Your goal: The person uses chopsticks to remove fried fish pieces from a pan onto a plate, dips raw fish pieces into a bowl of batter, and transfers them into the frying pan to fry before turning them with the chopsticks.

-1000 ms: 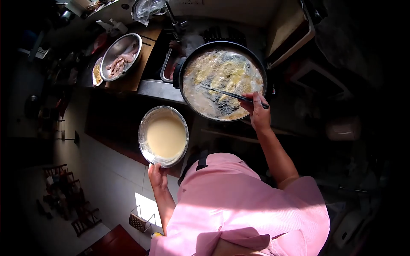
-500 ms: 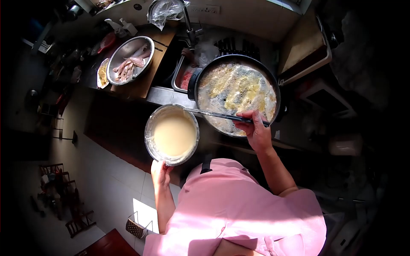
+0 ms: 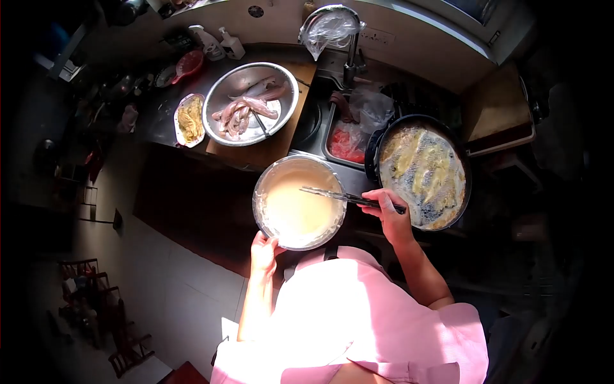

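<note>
1. The left hand (image 3: 265,254) has its fingers clamped on the near rim of a bowl (image 3: 258,205) of pale batter (image 3: 291,214), presumably to keep it level in front of the pink shirt (image 3: 409,339).
2. The right hand (image 3: 387,210) has its fingers closed around the rear of dark chopsticks (image 3: 332,194), probably for reach.
3. Their long axis runs nearly crosswise over the bowl, tips pointing left and slightly away; whether they touch batter I can't tell.
4. Right, beyond, a pan (image 3: 469,182) holds frothy food (image 3: 425,173).
5. Farther left, a metal basin (image 3: 292,89) of raw strips (image 3: 238,118) sits handily on a board (image 3: 295,136).
</note>
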